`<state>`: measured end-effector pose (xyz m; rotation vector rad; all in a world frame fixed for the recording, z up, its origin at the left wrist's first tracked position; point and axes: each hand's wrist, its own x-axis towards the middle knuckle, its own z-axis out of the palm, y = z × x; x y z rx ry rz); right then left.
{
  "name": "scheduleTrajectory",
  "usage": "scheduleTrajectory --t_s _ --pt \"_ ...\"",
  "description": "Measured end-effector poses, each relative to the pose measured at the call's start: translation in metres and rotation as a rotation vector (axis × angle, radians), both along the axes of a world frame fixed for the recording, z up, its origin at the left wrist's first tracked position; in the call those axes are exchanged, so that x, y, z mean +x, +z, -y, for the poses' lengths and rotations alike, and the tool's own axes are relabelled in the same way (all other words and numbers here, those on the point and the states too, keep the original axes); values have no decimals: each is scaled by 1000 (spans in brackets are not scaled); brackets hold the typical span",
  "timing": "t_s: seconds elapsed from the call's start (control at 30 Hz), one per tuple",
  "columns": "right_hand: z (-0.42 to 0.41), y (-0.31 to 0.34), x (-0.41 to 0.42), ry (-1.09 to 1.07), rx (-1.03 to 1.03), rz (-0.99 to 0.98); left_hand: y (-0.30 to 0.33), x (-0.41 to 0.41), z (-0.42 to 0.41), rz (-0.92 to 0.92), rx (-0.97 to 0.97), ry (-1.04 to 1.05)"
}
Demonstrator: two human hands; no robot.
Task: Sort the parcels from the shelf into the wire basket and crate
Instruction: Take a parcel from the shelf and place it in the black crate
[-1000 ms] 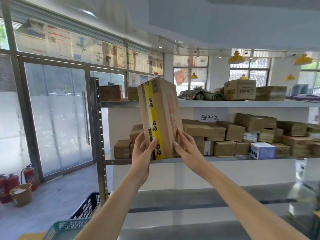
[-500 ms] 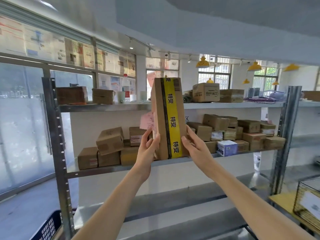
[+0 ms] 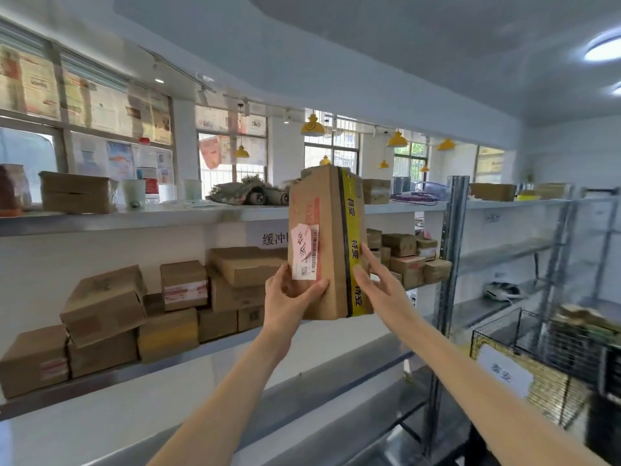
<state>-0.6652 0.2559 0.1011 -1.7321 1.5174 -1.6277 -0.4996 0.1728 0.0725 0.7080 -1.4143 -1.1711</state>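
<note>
Shelf behind, both hands hold parcel taped "待变".

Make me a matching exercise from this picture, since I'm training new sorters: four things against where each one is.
Things:
1. tall parcel
2. wire basket
3. yellow lamp
4. white label

Places:
A. hanging from the ceiling
B. on the front of the basket
C. held upright between left hand and right hand
D. lower right, beside the metal shelf post

Pairs: 1-C, 2-D, 3-A, 4-B
</note>
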Motion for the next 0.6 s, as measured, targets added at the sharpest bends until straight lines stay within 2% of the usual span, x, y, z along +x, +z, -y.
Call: scheduleTrajectory --t_s 0.1,0.27,0.4,0.6 --pt "-4 4 -12 -117 50 21 -5 -16 10 -41 13 -87" --pt "-20 0 -33 -182 121 59 -13 -39 20 -92 59 -289" --pt "-32 -8 -50 -175 114 167 -20 -56 21 -88 54 -360" --pt "-52 -17 -67 -273 116 149 -28 -85 11 -71 39 -430"
